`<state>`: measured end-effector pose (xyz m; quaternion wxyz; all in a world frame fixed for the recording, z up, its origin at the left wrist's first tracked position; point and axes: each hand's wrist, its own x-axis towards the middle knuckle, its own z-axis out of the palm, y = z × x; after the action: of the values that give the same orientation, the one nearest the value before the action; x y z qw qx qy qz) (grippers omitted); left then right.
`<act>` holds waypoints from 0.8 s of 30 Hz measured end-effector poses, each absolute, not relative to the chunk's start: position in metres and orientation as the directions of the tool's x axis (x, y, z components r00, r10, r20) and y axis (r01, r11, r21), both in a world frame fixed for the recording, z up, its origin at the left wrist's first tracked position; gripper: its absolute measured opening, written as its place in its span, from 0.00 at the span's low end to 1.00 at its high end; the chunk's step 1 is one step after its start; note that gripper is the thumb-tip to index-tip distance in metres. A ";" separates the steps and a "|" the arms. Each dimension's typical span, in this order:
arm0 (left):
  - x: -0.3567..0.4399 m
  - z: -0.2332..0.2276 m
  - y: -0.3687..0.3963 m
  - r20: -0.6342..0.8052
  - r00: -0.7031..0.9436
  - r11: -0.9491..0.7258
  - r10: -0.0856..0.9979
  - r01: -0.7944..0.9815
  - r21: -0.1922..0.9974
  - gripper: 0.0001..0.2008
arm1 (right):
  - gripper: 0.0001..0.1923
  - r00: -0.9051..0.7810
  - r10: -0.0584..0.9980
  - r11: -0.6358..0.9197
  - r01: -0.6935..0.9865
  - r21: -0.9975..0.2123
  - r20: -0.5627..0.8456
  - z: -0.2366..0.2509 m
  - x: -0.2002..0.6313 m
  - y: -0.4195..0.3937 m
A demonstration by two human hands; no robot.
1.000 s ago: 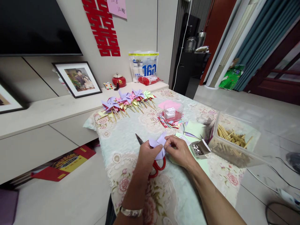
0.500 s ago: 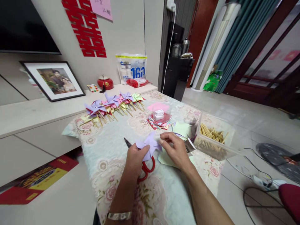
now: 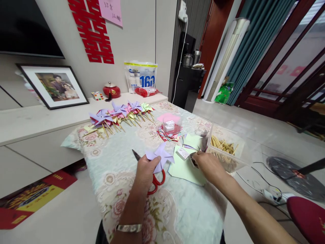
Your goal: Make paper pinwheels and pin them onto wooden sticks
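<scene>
My left hand [image 3: 146, 173] pinches a purple paper pinwheel [image 3: 162, 155] between thumb and fingers. Under that hand lie scissors with red handles [image 3: 160, 179] and dark blades. Over on the right, the fingers of my right hand [image 3: 207, 163] are drawn together at a small open box [image 3: 193, 160] with dark contents; whatever they grip is hidden. The box rests on a stack of light green paper sheets [image 3: 184, 170]. Beside it sits a small white box piece [image 3: 182, 153] with print on it.
Finished pinwheels on sticks [image 3: 119, 113] lie in a row at the table's back left. A round clear container [image 3: 172, 123] stands on patterned paper. At the right edge is a clear plastic bin [image 3: 238, 149] holding wooden sticks [image 3: 223, 145].
My right hand has moved right and away from the pinwheel to the small box on the green sheets. My left hand still holds the pinwheel. The view has shifted slightly.
</scene>
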<state>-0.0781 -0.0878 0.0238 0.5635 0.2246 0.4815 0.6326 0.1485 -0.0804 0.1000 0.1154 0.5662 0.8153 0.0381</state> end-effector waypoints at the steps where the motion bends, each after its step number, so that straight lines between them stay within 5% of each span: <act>1: -0.078 0.024 -0.088 -0.259 -0.271 0.096 0.927 -0.494 0.864 0.16 | 0.16 -0.327 0.928 0.361 0.908 0.212 -0.178 0.099 0.146 -0.078; 24: -0.076 0.028 -0.088 -0.261 -0.286 0.087 0.922 -0.504 0.859 0.16 | 0.12 -0.317 0.927 0.346 0.929 0.132 -0.200 0.095 0.149 -0.054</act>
<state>-0.0764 -0.0878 0.0281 0.5569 0.2163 0.4831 0.6400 0.1488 -0.0537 0.0949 0.1208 0.5718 0.8114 -0.0038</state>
